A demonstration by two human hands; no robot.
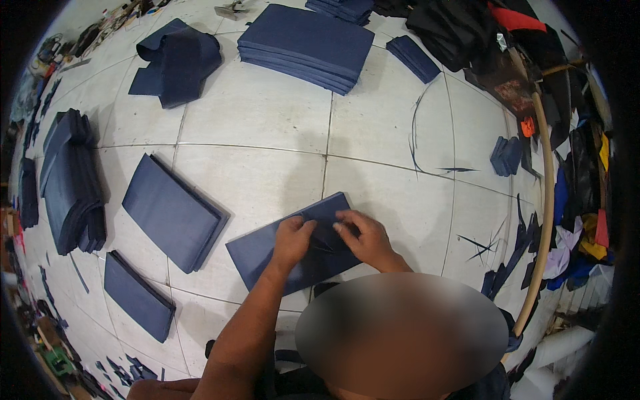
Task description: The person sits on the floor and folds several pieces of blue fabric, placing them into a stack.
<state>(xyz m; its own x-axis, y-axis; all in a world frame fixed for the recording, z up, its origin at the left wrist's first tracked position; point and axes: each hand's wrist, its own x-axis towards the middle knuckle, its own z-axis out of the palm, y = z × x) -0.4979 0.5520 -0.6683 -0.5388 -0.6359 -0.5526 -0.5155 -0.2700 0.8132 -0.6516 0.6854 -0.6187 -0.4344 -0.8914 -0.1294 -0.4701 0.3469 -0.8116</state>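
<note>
A stack of navy fabric pieces (267,257) lies at a slant on the tiled floor in front of me. My left hand (292,241) rests over its middle, fingers curled and thumb pressed in; what they hold, if anything, is hidden. To its right, my right hand (367,239) bends over the same stack, with thumb and forefinger brought close together. Anything between those fingertips is too small to make out. A thin dark strip or shadow (323,247) shows on the fabric between the two hands.
Left of me lie two folded navy stacks (170,213) (138,297) and a taller draped pile (73,183). Farther off are a thick navy stack (303,47) and a crumpled cloth (177,63). Narrow offcuts (480,247) and a curved wooden pole (545,187) lie on the right.
</note>
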